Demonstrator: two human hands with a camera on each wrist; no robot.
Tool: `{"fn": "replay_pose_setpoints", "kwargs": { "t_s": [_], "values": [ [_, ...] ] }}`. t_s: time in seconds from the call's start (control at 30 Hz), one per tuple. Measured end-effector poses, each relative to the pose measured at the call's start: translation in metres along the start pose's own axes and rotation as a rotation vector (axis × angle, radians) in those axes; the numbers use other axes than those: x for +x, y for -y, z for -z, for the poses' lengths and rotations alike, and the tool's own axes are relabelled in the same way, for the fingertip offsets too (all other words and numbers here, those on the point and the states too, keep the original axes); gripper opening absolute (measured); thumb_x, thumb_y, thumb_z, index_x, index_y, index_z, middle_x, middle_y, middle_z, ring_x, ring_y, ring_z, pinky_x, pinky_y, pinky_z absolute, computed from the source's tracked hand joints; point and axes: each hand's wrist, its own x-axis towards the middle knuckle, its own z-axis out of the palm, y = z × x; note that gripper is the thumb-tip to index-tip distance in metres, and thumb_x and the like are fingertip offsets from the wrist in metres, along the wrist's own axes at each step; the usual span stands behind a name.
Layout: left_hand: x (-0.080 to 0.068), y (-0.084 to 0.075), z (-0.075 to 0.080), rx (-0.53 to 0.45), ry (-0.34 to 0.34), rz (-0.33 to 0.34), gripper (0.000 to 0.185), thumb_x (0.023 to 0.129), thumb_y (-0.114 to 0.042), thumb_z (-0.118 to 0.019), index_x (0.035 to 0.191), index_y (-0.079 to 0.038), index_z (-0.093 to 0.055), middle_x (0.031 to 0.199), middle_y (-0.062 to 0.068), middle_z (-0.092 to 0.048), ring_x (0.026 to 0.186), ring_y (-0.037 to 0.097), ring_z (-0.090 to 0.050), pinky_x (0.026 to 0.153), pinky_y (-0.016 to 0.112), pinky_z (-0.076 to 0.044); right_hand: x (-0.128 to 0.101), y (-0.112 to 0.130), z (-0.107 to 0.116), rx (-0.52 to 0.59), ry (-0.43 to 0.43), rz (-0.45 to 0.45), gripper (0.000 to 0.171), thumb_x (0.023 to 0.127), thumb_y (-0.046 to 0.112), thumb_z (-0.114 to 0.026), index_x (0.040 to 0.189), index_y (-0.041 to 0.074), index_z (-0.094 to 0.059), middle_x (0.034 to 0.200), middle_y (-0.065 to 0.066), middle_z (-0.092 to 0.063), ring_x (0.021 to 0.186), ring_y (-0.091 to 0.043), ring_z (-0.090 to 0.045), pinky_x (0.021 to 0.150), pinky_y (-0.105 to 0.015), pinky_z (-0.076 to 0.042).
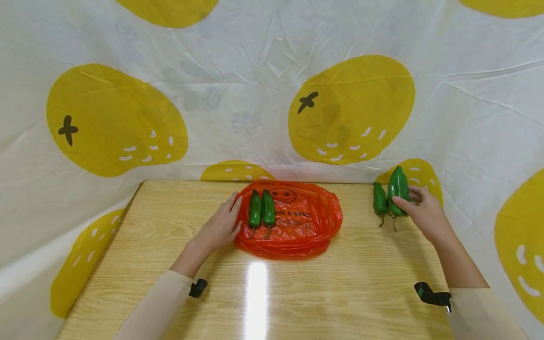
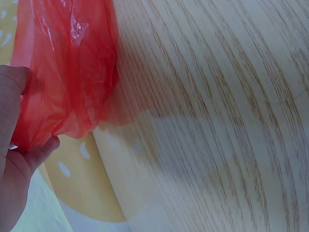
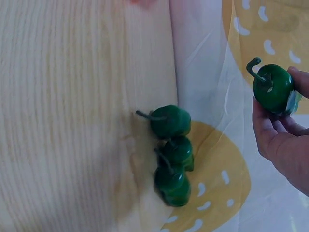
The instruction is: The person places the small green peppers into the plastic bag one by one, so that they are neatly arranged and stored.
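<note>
Pepper (image 1: pixel 398 185) in right hand (image 1: pixel 425 213) (left hand (image 1: pixel 221 226) touches red bag (image 1: pixel 306 222)).

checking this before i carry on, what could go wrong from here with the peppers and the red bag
The right hand grips one green pepper only by its fingertips, so it could slip and drop onto the peppers on the table near the table edge, perhaps knocking one off. The two peppers on the red bag lie loose on thin plastic; the left hand holds the red bag at its edge, and a tug might roll them off.
</note>
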Motion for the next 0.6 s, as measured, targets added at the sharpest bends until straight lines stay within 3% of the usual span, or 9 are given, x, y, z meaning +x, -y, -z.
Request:
{"fn": "replay_pose_setpoints", "kwargs": {
  "t_s": [0.13,0.3,0.6],
  "values": [
    [0.0,0.0,0.0,0.008,0.001,0.0,0.071,0.096,-0.015,-0.068,0.153,0.013,-0.037,0.162,0.033,-0.03,0.13,0.047,-0.055,0.109,0.051,-0.051,0.003,0.013,-0.003,-0.022,0.003,0.036,0.09,0.102,0.052,-0.057,0.161,-0.007,-0.021,0.152,-0.038,-0.04,0.136,-0.058,-0.044,0.07,-0.007,-0.045],
    [0.0,0.001,-0.001,0.007,0.006,0.003,0.07,0.096,-0.015,-0.067,0.153,0.013,-0.037,0.162,0.033,-0.03,0.129,0.047,-0.056,0.108,0.05,-0.051,0.007,0.029,-0.009,-0.068,0.008,0.093,0.084,0.103,0.049,-0.057,0.158,-0.007,-0.029,0.146,-0.035,-0.05,0.131,-0.055,-0.051,0.076,-0.018,-0.053],
    [-0.002,0.0,-0.001,0.001,0.002,0.011,0.07,0.097,-0.013,-0.067,0.153,0.013,-0.036,0.163,0.032,-0.03,0.129,0.047,-0.056,0.108,0.051,-0.051,0.013,0.055,-0.025,-0.004,0.096,0.11,0.082,0.103,0.049,-0.057,0.159,-0.005,-0.028,0.148,-0.033,-0.047,0.134,-0.05,-0.05,0.08,-0.019,-0.056]
  ]
}}
